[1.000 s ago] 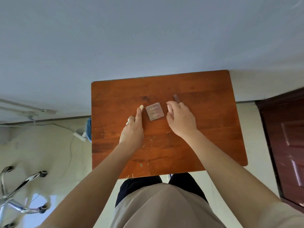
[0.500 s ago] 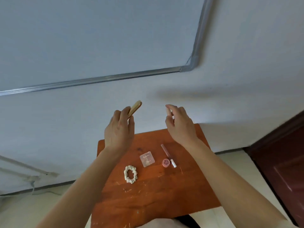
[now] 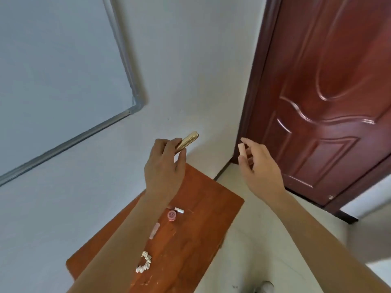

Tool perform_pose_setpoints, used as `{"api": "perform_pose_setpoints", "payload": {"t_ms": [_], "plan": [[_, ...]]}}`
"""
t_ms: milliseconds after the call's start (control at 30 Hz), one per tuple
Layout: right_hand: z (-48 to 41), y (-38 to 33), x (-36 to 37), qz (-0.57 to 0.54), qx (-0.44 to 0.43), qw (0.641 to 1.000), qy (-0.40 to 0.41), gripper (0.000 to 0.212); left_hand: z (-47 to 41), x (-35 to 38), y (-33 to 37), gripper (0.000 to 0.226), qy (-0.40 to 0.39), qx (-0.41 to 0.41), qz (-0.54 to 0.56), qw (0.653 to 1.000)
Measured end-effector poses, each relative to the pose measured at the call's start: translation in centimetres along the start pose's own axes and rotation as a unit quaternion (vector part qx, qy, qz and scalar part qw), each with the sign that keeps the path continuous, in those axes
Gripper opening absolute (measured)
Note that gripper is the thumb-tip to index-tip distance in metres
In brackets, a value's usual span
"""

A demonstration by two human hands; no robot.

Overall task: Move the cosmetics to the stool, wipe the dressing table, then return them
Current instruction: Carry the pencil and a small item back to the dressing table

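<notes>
Open air above table (image 3: 203,210); wall (image 3: 190,81) ahead, door (image 3: 328,102) at right.

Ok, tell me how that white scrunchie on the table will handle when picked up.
The scrunchie looks like soft gathered fabric, so probably floppy and light. Lying flat on the table, it is unlikely to roll.

Glossy gold case (image 3: 188,140) in my left hand (image 3: 164,168); pale pink piece (image 3: 241,149) in my right hand (image 3: 259,166). At 6 o'clock: orange-brown grained table (image 3: 211,208), pink pot (image 3: 171,215), cream scrunchie (image 3: 145,262).
</notes>
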State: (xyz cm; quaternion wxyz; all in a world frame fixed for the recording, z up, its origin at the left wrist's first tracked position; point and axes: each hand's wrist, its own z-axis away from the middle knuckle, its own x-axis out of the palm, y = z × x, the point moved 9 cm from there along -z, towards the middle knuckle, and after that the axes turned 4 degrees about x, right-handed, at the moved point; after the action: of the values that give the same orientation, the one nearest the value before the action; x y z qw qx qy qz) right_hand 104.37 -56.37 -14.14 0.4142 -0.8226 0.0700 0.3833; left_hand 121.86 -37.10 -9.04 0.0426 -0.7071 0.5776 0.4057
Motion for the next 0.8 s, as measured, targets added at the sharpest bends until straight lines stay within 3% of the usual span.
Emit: {"api": "perform_pose_setpoints", "payload": {"t_ms": [133,333,600,800], "plan": [[4.4,6.1,-9.8,0.02,0.089,0.991,0.095,0.044,-0.3,4.9,9.5,0.028,-0.045,0.088,0.078,0.992],[11.1,14.6,-23.1,0.062,0.154,0.968,0.19,0.04,2.2,10.9,26.5,0.027,-0.09,0.191,0.157,0.965],[23.5,30.3,-40.1,0.062,0.263,0.92,0.285,0.037,10.1,21.0,50.5,0.022,-0.155,0.242,0.226,0.931],[31.5,39.5,-50.8,0.09,0.337,0.875,0.334,0.038,16.6,27.6,65.7,0.012,-0.252,0.262,0.271,0.891]]}}
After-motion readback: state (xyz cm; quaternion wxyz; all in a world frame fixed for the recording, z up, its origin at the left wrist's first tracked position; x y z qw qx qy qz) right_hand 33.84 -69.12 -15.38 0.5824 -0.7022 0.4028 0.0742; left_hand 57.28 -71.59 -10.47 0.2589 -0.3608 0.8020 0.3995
